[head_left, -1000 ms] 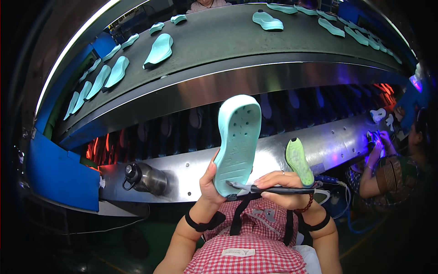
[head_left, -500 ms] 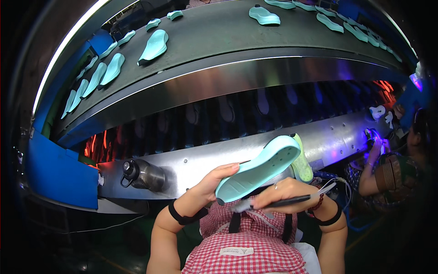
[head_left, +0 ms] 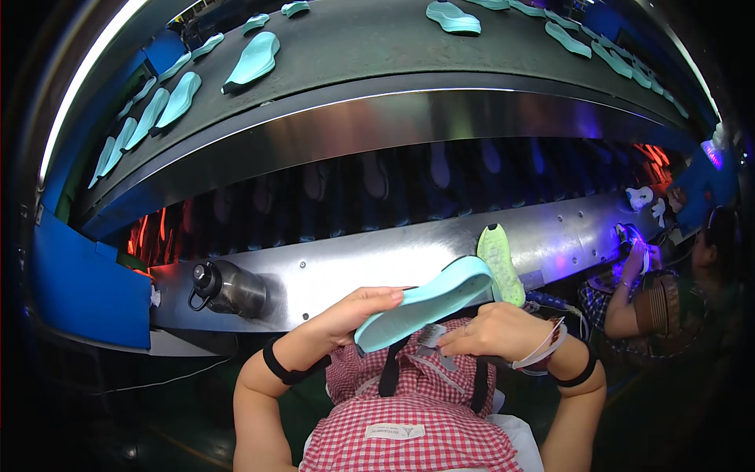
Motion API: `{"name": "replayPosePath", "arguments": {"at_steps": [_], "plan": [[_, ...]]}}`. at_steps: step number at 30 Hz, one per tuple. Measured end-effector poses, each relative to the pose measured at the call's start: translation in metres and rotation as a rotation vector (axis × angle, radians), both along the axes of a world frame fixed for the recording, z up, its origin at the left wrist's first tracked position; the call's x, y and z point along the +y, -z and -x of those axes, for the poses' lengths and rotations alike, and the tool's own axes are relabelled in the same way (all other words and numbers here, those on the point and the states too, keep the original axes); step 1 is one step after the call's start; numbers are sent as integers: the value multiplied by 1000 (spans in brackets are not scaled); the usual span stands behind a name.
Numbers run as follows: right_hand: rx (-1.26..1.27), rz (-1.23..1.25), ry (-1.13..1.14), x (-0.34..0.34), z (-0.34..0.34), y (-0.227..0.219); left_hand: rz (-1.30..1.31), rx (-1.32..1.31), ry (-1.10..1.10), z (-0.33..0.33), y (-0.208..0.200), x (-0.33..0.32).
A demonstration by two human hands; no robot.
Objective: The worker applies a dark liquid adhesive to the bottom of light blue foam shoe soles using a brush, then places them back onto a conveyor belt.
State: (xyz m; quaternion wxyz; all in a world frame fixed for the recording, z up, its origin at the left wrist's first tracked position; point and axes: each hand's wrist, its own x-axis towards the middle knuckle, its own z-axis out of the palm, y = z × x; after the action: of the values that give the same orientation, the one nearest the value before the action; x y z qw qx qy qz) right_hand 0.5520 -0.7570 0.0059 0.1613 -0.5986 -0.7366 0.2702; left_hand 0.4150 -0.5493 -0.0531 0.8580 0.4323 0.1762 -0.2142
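Observation:
My left hand [head_left: 355, 313] grips the heel end of a light-blue shoe sole [head_left: 429, 305], thumb on its upper edge. The sole is tilted, its far end up and to the right. Below its right half is my right hand [head_left: 499, 332], fingers closed on a brush-like tool [head_left: 431, 337] with a pale head and a dark handle mostly hidden by the hand. The pale head is close under the sole; whether it touches, I cannot tell. Just beyond the sole, a yellow-green sole [head_left: 499, 259] with a dark tip lies on the metal ledge [head_left: 354, 256].
A dark bottle [head_left: 228, 288] stands on the ledge at left. Beyond, a conveyor belt [head_left: 354, 51] carries several light-blue soles [head_left: 253, 61]. Under it, a dark opening glows red at both ends [head_left: 149, 236]. At right, another person's hands [head_left: 634, 259] work under violet light.
The light-blue sole has tipped so less of its inner face shows, and has dropped slightly. My right hand has turned, hiding most of the tool's handle. The whole view has shifted slightly.

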Motion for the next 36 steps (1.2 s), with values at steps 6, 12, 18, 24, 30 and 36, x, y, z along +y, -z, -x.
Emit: {"name": "replayPosePath", "arguments": {"at_steps": [6,12,18,24,30,36], "plan": [[64,-54,81,0,-14,-7,41,-5,-40,3,-1,2],[210,-26,136,-15,-23,1,-5,-32,-54,4,7,3],[253,33,181,-23,-18,24,-129,-70,-103,5,8,7],[859,-75,438,-4,6,33,238,-140,-296,-14,14,-12],[454,-460,512,14,21,68,335,-174,-374,-16,31,-18],[210,-588,620,16,19,83,397,-206,-422,-20,48,-18]]}}
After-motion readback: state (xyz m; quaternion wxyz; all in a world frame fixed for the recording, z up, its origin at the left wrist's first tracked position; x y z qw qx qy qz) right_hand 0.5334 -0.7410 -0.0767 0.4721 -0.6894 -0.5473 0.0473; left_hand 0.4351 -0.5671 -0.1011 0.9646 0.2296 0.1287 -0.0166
